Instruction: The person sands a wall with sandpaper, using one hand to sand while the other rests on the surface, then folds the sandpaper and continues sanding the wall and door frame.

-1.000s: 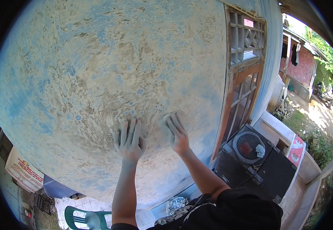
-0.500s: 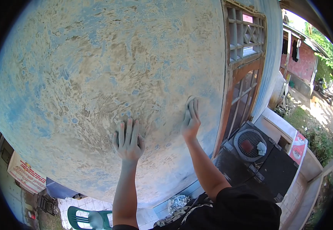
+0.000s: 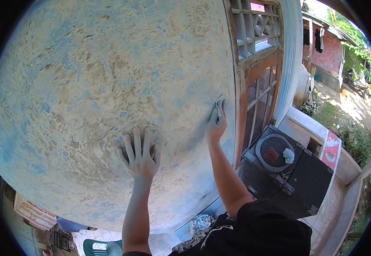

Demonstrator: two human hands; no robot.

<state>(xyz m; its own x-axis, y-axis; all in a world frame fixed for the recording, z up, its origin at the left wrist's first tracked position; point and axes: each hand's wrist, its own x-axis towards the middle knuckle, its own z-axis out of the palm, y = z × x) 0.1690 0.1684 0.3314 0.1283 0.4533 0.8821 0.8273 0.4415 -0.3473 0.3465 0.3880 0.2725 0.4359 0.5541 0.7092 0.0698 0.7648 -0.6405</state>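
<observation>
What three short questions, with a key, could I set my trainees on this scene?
1. True or false: the left hand is on the wall with its fingers spread.
2. Which is nearest the right hand: A) the round grille; B) the wood-framed window; C) the shrubs?
3. Fill the blank: the chair at the bottom edge of the view is ____ in colour.

Key: 1. True. 2. B. 3. Green.

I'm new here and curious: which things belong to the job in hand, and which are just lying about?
Seemingly for the job: patchy wall, left hand, right hand, pale piece it holds.

Seemingly lying about: green chair, black box, crumpled white wad.
</observation>
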